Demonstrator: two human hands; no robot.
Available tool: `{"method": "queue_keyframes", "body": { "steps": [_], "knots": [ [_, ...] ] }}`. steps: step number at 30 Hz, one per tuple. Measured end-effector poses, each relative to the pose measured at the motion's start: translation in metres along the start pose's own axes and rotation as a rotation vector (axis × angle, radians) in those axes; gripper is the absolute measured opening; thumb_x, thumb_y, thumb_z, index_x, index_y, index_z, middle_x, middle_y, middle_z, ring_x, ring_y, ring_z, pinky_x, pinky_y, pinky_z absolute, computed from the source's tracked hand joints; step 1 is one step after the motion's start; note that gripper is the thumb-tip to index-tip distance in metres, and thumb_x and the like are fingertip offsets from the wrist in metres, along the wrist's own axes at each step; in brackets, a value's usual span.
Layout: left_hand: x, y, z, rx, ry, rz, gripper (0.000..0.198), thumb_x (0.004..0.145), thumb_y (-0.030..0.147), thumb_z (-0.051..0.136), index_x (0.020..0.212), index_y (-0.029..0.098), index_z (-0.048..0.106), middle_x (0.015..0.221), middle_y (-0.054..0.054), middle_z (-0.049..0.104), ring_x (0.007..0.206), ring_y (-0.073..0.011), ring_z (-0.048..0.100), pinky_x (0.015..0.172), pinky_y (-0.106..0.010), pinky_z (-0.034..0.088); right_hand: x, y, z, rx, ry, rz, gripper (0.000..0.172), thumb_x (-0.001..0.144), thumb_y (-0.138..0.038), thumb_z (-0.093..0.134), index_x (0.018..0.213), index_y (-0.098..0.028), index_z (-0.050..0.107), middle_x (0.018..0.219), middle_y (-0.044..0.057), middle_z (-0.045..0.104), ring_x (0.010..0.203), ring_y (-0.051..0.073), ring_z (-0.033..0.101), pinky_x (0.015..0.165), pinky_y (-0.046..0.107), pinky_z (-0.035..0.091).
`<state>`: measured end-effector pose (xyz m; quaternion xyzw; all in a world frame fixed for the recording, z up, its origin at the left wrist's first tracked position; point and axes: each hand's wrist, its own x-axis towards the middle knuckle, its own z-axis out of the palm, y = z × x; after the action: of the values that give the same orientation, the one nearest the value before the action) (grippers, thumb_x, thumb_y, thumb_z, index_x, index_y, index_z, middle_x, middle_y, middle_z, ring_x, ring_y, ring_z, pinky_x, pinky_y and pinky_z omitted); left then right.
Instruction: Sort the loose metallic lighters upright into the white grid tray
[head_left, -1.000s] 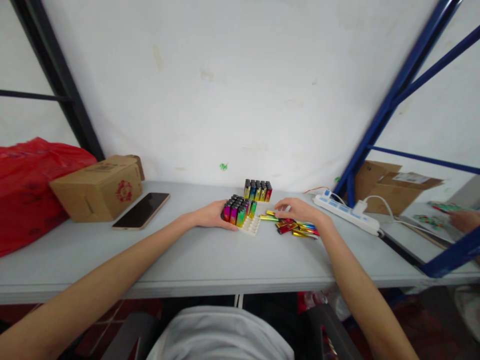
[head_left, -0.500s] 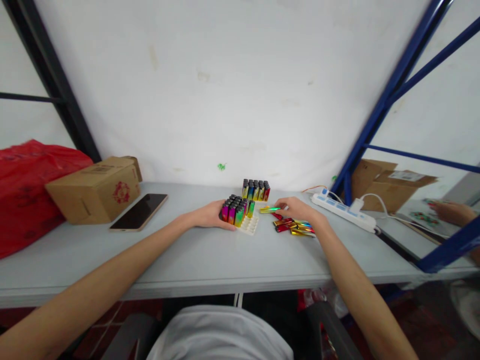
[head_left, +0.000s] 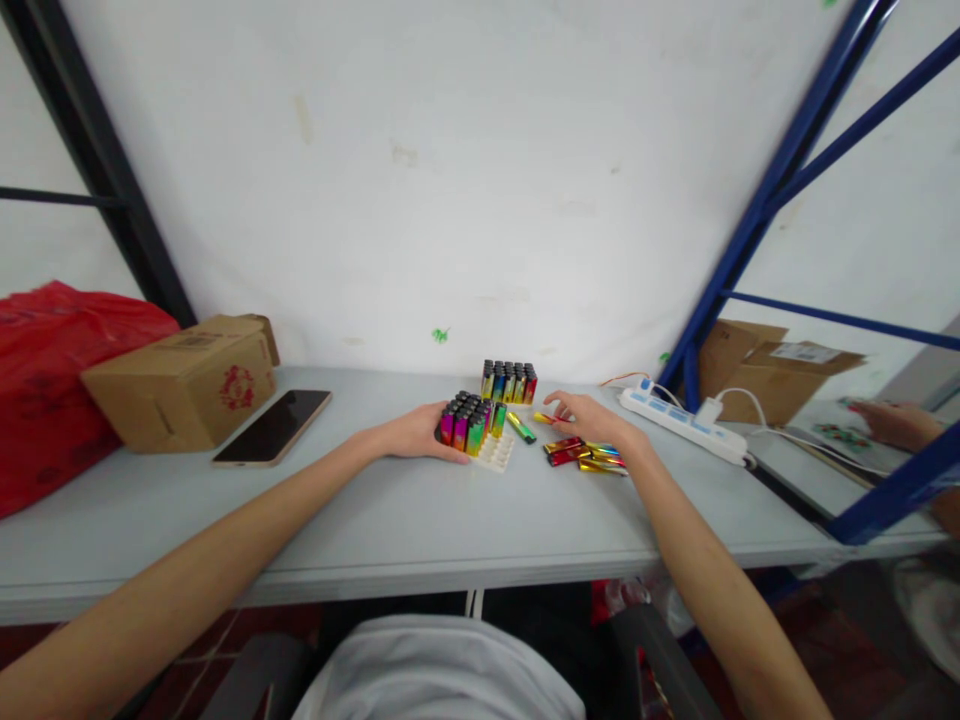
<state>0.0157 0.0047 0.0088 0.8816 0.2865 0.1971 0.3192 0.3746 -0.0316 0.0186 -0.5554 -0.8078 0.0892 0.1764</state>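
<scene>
My left hand (head_left: 415, 433) curls round the left side of a white tray (head_left: 496, 456) of small holes, thumb along its front. Shiny multicoloured lighters (head_left: 463, 428) with black tops stand upright in the tray's left and back parts; holes show at the front right. To the right, my right hand (head_left: 589, 415) has a red-and-yellow lighter (head_left: 544, 417) at its fingertips, index finger raised. A green-and-yellow lighter (head_left: 521, 428) lies between that hand and the tray. Just below the right hand is a loose pile of red and gold lighters (head_left: 585, 455).
Behind, a second group of upright lighters (head_left: 510, 380) stands near the wall. A phone (head_left: 274, 428), a cardboard box (head_left: 184, 385) and a red bag (head_left: 64, 390) are on the left. A power strip (head_left: 682, 425) and blue frame bars (head_left: 750, 235) bound the right; beyond is another person's hand (head_left: 896, 420).
The green-and-yellow lighter has left my right hand and now lies beside the tray. A red-and-yellow lighter is at my right fingertips instead. My left hand stays on the tray.
</scene>
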Motion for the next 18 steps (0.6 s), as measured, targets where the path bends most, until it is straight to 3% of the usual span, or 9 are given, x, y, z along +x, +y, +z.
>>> {"method": "queue_keyframes", "body": {
  "steps": [3, 7, 9, 13, 16, 18],
  "knots": [
    [0.0, 0.0, 0.0, -0.002, -0.004, 0.008, 0.08, 0.066, 0.057, 0.087, 0.13, 0.02, 0.059, 0.126, -0.007, 0.072, 0.113, -0.0287, 0.068, 0.101, -0.037, 0.053, 0.002, 0.0, -0.004, 0.129, 0.156, 0.009, 0.034, 0.086, -0.025, 0.07, 0.119, -0.02, 0.065, 0.106, 0.009, 0.074, 0.086, 0.02, 0.07, 0.083, 0.035, 0.054],
    [0.0, 0.001, 0.0, 0.003, -0.006, 0.005, 0.081, 0.065, 0.058, 0.087, 0.131, 0.019, 0.059, 0.126, -0.007, 0.072, 0.113, -0.0293, 0.068, 0.101, -0.037, 0.053, 0.01, -0.013, 0.001, 0.607, 0.326, -0.01, 0.047, 0.079, -0.045, 0.076, 0.118, -0.02, 0.065, 0.104, 0.008, 0.073, 0.085, 0.02, 0.068, 0.075, 0.033, 0.055],
    [0.0, 0.001, 0.0, -0.004, -0.009, 0.001, 0.081, 0.066, 0.058, 0.087, 0.132, 0.019, 0.059, 0.125, -0.007, 0.072, 0.113, -0.0295, 0.069, 0.1, -0.037, 0.054, 0.015, -0.023, 0.006, 0.841, 0.358, 0.024, 0.05, 0.075, -0.052, 0.078, 0.111, -0.019, 0.066, 0.102, 0.008, 0.073, 0.089, 0.02, 0.067, 0.079, 0.034, 0.055],
    [0.0, 0.001, 0.0, -0.031, -0.011, 0.019, 0.084, 0.067, 0.056, 0.088, 0.136, 0.021, 0.057, 0.125, -0.007, 0.073, 0.112, -0.0294, 0.069, 0.101, -0.037, 0.053, 0.017, -0.04, 0.015, 1.051, 0.292, 0.086, 0.049, 0.076, -0.062, 0.074, 0.101, -0.021, 0.065, 0.104, 0.007, 0.072, 0.093, 0.019, 0.067, 0.084, 0.033, 0.055],
    [-0.001, 0.001, 0.0, -0.029, -0.013, 0.018, 0.082, 0.067, 0.056, 0.088, 0.134, 0.02, 0.058, 0.127, -0.007, 0.073, 0.114, -0.0295, 0.069, 0.103, -0.037, 0.053, 0.016, -0.048, 0.018, 1.093, 0.204, 0.087, 0.048, 0.08, -0.067, 0.068, 0.097, -0.024, 0.056, 0.085, 0.0, 0.066, 0.067, 0.013, 0.059, 0.069, 0.03, 0.055],
    [-0.001, 0.002, 0.0, -0.027, -0.014, 0.018, 0.081, 0.067, 0.055, 0.088, 0.133, 0.02, 0.058, 0.128, -0.007, 0.072, 0.116, -0.0295, 0.068, 0.104, -0.037, 0.052, 0.016, -0.052, 0.021, 1.057, 0.156, 0.093, 0.046, 0.084, -0.069, 0.062, 0.095, -0.026, 0.052, 0.067, -0.007, 0.053, 0.048, 0.009, 0.04, 0.053, 0.024, 0.046]
  ]
}}
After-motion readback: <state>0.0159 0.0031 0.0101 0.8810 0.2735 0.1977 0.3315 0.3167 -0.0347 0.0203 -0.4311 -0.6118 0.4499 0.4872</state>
